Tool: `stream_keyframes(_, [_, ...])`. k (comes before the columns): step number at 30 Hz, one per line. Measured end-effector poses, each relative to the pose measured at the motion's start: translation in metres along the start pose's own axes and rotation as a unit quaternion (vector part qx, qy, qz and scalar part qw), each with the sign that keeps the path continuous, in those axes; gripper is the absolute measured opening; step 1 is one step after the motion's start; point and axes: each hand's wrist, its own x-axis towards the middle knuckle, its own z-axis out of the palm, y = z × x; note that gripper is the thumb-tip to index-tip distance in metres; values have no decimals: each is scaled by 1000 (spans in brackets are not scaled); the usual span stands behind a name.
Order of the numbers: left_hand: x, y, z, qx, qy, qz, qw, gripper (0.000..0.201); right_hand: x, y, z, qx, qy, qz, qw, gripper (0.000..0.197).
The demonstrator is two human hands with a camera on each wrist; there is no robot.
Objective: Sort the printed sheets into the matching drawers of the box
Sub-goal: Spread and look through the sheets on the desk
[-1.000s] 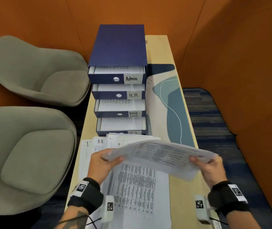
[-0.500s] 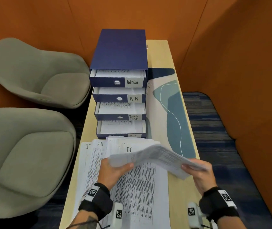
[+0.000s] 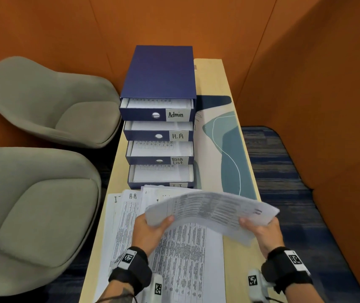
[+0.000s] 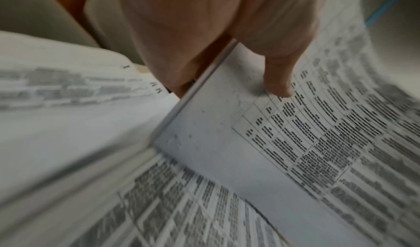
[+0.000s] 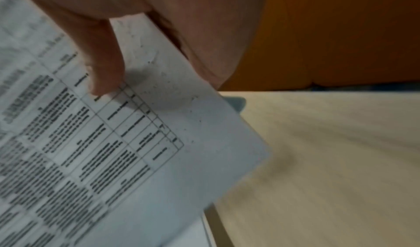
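Both hands hold one printed sheet (image 3: 214,212) crosswise above the desk, bowed upward in the middle. My left hand (image 3: 150,228) pinches its left edge, thumb on top (image 4: 278,81). My right hand (image 3: 262,230) pinches its right edge, thumb (image 5: 104,71) on the printed table. Below lies a fanned pile of printed sheets (image 3: 174,259), one headed "H.R" (image 3: 132,196). Beyond it stands the blue drawer box (image 3: 160,71) with all its drawers part open: "Admin" (image 3: 175,114), "H.R" (image 3: 178,136), "Task List" (image 3: 177,160) and a bottom drawer (image 3: 161,174) whose label the pile half hides.
The narrow wooden desk (image 3: 236,259) carries a teal and cream mat (image 3: 225,149) right of the box. Two grey armchairs (image 3: 43,106) stand left of the desk. Orange walls close in behind and at the right; striped carpet (image 3: 284,171) lies to the right.
The held sheet has swung and lifted; its right end now sits higher and farther right than half a second ago. Both hands keep their grip on it.
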Motion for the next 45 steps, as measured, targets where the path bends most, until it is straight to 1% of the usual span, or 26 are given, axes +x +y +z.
stream_keyframes(3, [6,9,-6,47,-5,9,999,25,13,-26,-1,-60,-28,-23,998,29])
stream_keyframes(6, [11,15,-18,51,-19,2,999,27,32,-58,0,-138,-45,-64,987,27])
stream_keyframes(8, [11,23,-27,18,-5,3,1000,29,46,-71,2,-151,-32,-74,985,32])
stream_keyframes(10, [10,25,-34,-33,28,6,999,31,53,-76,4,-149,13,-65,987,36])
stream_keyframes(12, [9,23,-38,-98,60,-12,993,36,44,-73,12,-81,38,-7,996,43])
stream_keyframes(13, [9,19,-37,-127,67,-20,989,40,32,-70,22,-13,22,43,999,44])
stream_keyframes(15, [6,16,-31,-181,77,-44,980,47,2,-68,52,125,-77,139,979,39])
stream_keyframes(16, [3,17,-26,-195,75,-55,976,47,-11,-68,70,163,-111,154,968,35])
stream_keyframes(17, [-2,19,-21,-197,69,-60,976,43,-18,-66,86,174,-117,151,966,31])
stream_keyframes(19, [-13,26,-13,-191,33,-65,979,34,-18,-66,111,146,-60,118,980,29])
stream_keyframes(20, [-17,31,-15,-202,10,-71,977,35,-14,-70,117,123,-28,96,987,30])
stream_keyframes(21, [-17,35,-23,-232,-15,-70,970,43,-9,-74,118,103,-12,77,992,32])
stream_keyframes(22, [-14,40,-36,-280,-39,-82,956,60,-3,-80,115,86,-9,61,994,34])
stream_keyframes(24, [2,47,-70,-354,-102,-105,924,100,7,-93,105,50,-41,50,997,37])
stream_keyframes(25, [14,51,-84,-346,-127,-119,922,109,10,-100,100,31,-73,52,995,38])
stream_keyframes(26, [23,59,-93,-328,-163,-132,921,107,12,-108,99,8,-110,53,993,38])
stream_keyframes(27, [33,62,-98,-283,-184,-143,931,100,13,-116,101,-24,-144,52,988,37])
stream_keyframes(29, [44,78,-95,-151,-226,-134,953,77,16,-130,112,-82,-192,52,977,36])
stream_keyframes(30, [48,82,-91,-90,-243,-113,959,64,19,-134,119,-101,-197,53,974,36])
stream_keyframes(32, [57,86,-87,-14,-245,-60,968,61,28,-141,135,-119,-175,46,976,42])
stream_keyframes(33, [59,92,-87,-8,-228,-49,972,61,31,-143,141,-118,-156,44,980,47])
stream_keyframes(34, [64,96,-89,-17,-207,-42,977,54,31,-145,146,-106,-144,43,983,51])
stream_keyframes(36, [73,105,-94,-53,-178,-50,981,32,30,-147,153,-72,-150,42,985,60])
stream_keyframes(38, [80,115,-100,-81,-175,-75,978,26,26,-150,158,-53,-163,40,984,64])
stream_keyframes(41, [88,124,-106,-112,-185,-138,966,33,22,-159,166,-48,-143,27,988,56])
stream_keyframes(45, [94,133,-112,-181,-184,-209,943,37,17,-174,168,-58,-89,4,994,34])
